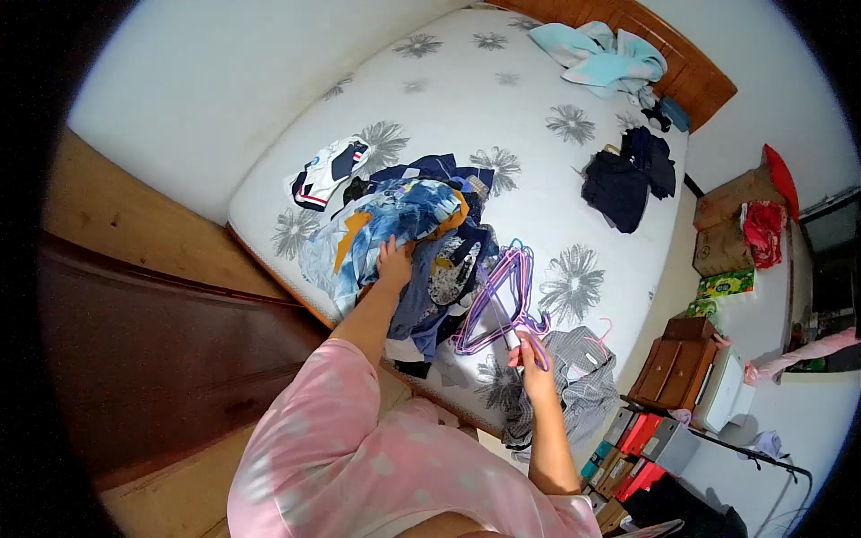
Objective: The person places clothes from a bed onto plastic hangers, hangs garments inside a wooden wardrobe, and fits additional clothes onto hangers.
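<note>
Hangers: a loose bundle of thin hangers, mostly purple and pink with some blue, their frames overlapping at the near end of the bed, just right of the clothes heap.
Right hand: fingers curled around the hook end of the hangers, gripping them.
Clothes heap: rumpled and layered, mixing navy, denim blue, black and a speckled dark print, left of the hangers.
Top garment: cloudy blue and white, like tie-dye, with mustard-yellow cloth showing at 2 sides.
Left hand: resting on the heap at the blue cloth; I cannot tell whether the fingers pinch any fabric.
Checked garment: grey, fine-patterned, beside the right hand, with a pink hanger hook at its top.
Mattress: white, printed with grey flowers.
White-and-navy garment: red-trimmed, crumpled, beyond the heap.
Dark clothes: folded loosely, at the right edge.
</note>
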`<state>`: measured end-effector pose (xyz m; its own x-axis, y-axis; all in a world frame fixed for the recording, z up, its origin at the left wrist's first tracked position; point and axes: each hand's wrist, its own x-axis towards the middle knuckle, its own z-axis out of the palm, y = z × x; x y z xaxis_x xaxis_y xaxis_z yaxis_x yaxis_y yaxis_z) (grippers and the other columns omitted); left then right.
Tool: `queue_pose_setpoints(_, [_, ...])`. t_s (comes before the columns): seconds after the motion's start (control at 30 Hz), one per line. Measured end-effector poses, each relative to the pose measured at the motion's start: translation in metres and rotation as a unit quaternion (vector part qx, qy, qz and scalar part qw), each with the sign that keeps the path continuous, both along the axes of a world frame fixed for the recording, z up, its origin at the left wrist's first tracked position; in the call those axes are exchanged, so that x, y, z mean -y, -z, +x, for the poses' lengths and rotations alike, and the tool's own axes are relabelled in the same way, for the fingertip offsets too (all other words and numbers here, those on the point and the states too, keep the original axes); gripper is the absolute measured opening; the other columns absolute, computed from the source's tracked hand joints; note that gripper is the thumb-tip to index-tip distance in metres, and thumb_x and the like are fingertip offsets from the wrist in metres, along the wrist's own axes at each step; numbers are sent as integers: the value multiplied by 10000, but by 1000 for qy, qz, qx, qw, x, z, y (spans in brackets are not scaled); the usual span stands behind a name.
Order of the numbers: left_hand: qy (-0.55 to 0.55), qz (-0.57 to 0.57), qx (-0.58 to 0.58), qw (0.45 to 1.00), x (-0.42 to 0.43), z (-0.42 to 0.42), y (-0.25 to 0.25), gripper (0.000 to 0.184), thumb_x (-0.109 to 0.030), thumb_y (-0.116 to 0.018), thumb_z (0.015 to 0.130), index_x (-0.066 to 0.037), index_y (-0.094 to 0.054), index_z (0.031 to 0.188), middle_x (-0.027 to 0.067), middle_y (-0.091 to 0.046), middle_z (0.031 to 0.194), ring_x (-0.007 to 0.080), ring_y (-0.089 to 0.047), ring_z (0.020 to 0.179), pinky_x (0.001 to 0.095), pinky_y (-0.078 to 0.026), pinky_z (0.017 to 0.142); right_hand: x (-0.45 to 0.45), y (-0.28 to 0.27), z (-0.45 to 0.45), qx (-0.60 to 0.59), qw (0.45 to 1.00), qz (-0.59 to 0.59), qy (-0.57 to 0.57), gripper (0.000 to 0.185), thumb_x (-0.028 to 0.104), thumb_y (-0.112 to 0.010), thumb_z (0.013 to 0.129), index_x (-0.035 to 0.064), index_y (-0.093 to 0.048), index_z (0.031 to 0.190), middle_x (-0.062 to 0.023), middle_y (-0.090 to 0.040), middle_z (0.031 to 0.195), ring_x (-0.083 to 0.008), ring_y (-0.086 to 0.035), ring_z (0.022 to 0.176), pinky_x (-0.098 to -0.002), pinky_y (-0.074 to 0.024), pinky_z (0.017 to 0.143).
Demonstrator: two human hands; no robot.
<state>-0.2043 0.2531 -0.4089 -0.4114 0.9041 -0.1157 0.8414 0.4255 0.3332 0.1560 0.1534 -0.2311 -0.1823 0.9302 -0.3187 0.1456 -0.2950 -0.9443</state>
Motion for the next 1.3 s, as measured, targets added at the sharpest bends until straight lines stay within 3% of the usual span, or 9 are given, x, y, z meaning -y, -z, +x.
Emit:
queue_pose_setpoints(0.07, [2, 60, -58, 997, -2, -8, 35, 247, -245, -555, 852, -138, -662, 1048, 142, -426, 1364, 344, -394, 1247, 432, -389, 965, 12, 4, 6, 27, 999, 15, -6, 292, 199, -442, 971, 6, -563, 1153, -60, -601, 751, -110, -562, 627, -244, -464, 618])
queue_pose_setpoints(0.1, [-114, 78, 145, 980, -7, -5, 12, 187, -197, -568, 841, -108, -668, 972, 137, -607, 1128, 331, -554, 1053, 410, -448, 873, 19, 6, 8, 9, 1000, -5, 13, 294, 204, -442, 970, 2, -565, 1145, -64, -607, 749, -112, -565, 630, -248, -464, 619])
queue_pose_setpoints(0.2, [-196, 73, 232, 950, 7, 9, -41, 127, -141, -566, 828, -91, -661, 895, 118, -665, 907, 328, -617, 870, 412, -470, 802, 31, 12, 17, 17, 1000, -21, 13, 319, 246, -442, 975, 8, -551, 1157, -55, -602, 753, -110, -564, 636, -242, -474, 614])
queue_pose_setpoints(0.43, [-183, 247, 422, 853, 33, 28, -63, 119, -65, -509, 838, -63, -628, 847, 13, -598, 821, 116, -527, 765, 260, -428, 697, 28, -1, 27, -8, 999, 3, 36, 294, 235, -448, 972, 18, -590, 1110, -47, -602, 810, -101, -566, 656, -237, -456, 622])
queue_pose_setpoints(0.67, [-142, 346, 718, 588, 78, 79, -221, 116, -29, -445, 877, -79, -527, 811, 5, -555, 794, 119, -531, 747, 243, -434, 738, 28, -49, 38, -41, 990, 131, -8, 264, 175, -473, 958, -1, -581, 1123, -53, -548, 977, -93, -544, 752, -228, -455, 664])
queue_pose_setpoints(0.83, [-27, 311, 774, 552, 122, 127, -304, 134, -7, -415, 860, -75, -508, 792, 31, -567, 778, 138, -565, 717, 252, -477, 706, 40, -79, 70, 103, 924, 363, -56, 389, 148, -630, 852, 40, -541, 1215, -83, -531, 1033, -144, -531, 797, -249, -466, 712])
queue_pose_setpoints(1.07, [20, 232, 795, 560, 162, 208, -345, 131, -6, -420, 845, -60, -539, 850, 48, -588, 827, 148, -587, 752, 276, -501, 728, 78, -123, 80, 109, 887, 434, -114, 651, 211, -773, 715, 72, -481, 1281, -153, -501, 1215, -304, -558, 1006, -345, -475, 811])
queue_pose_setpoints(1.2, [67, 180, 793, 578, 176, 236, -362, 141, -1, -419, 833, -55, -545, 866, 35, -581, 819, 122, -576, 718, 239, -490, 676, 91, -112, 96, 83, 924, 369, -54, 367, 161, -654, 818, -16, -551, 1122, -182, -567, 1099, -344, -578, 982, -343, -454, 846])
queue_pose_setpoints(1.3, [78, 159, 767, 617, 183, 250, -378, 172, -12, -417, 844, -48, -566, 924, 23, -575, 818, 126, -567, 730, 232, -476, 702, 97, -126, 121, 46, 947, 317, -14, 211, 137, -572, 877, -30, -576, 1006, -123, -573, 877, -226, -560, 799, -301, -441, 736])
